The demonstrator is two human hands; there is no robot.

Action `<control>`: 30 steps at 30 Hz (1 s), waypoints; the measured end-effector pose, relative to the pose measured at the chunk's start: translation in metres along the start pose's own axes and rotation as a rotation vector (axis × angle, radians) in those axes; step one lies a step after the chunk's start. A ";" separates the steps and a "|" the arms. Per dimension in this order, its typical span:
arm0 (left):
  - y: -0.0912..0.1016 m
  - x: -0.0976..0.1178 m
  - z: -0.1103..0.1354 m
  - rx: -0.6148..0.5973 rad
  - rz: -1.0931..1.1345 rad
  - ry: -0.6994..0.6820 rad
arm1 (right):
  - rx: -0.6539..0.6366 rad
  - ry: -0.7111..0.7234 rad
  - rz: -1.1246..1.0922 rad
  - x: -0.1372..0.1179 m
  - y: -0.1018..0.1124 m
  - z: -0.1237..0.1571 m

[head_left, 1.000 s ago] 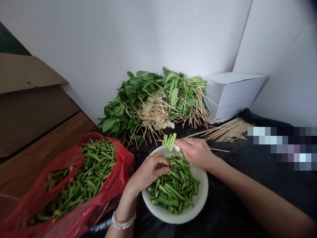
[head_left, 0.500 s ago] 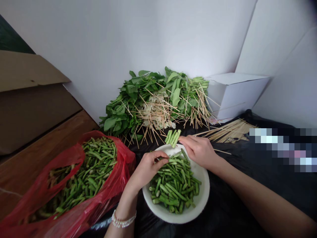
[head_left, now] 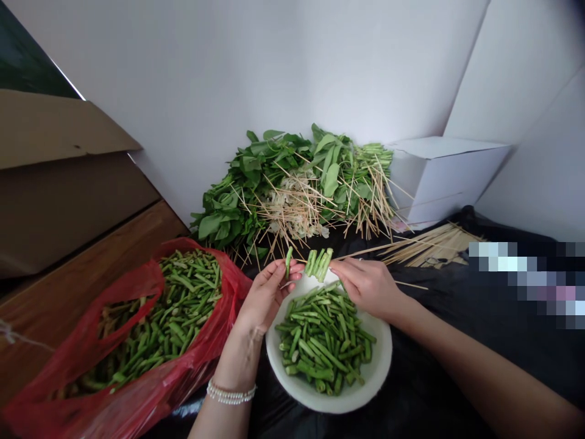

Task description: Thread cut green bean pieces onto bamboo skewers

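Observation:
Between the thumb and fingers of my left hand [head_left: 265,296] is a single cut green bean piece [head_left: 288,262], held upright. My right hand [head_left: 368,286] is closed on a bamboo skewer, mostly hidden by the fingers. Several bean pieces [head_left: 319,263] sit side by side on that skewer, just past my right fingertips. A small gap separates them from the piece in my left hand. Below both hands is a white bowl [head_left: 382,372] with a heap of cut green beans [head_left: 320,347] in it.
To the left lies an open red plastic bag [head_left: 233,286] full of cut beans. Skewered leafy greens [head_left: 247,171] are piled against the wall, beside a white box [head_left: 450,177]. Loose bamboo skewers [head_left: 429,244] lie at right on black sheeting [head_left: 439,329]. A cardboard box [head_left: 59,201] stands far left.
My left hand has risen from the beans in the bowl with one piece, now beside the end of the skewer. My right hand still holds the skewer above the bowl's rim.

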State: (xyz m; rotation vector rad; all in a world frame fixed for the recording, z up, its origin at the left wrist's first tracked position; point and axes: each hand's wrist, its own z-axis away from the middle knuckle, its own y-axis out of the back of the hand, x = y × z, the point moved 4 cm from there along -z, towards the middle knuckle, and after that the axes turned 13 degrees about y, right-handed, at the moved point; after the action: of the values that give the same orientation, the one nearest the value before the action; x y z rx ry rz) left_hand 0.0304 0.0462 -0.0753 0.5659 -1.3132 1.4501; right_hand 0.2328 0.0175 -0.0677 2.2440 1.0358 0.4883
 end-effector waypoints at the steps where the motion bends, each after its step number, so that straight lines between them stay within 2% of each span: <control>1: 0.000 0.000 0.000 -0.001 0.011 -0.006 | 0.005 0.007 0.003 -0.001 0.000 0.000; 10: 0.008 0.000 -0.003 0.070 0.064 -0.027 | -0.005 0.050 0.032 -0.005 -0.003 -0.001; 22: 0.004 -0.003 -0.004 0.072 0.073 0.004 | -0.023 0.060 0.053 -0.006 -0.004 0.000; 30: 0.007 -0.003 -0.005 0.135 -0.013 -0.104 | -0.036 0.055 0.058 -0.006 -0.005 0.000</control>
State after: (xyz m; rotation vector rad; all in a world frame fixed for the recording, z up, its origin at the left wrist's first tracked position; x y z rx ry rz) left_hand 0.0268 0.0506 -0.0818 0.7461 -1.2953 1.5234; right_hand 0.2264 0.0155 -0.0720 2.2448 0.9837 0.5918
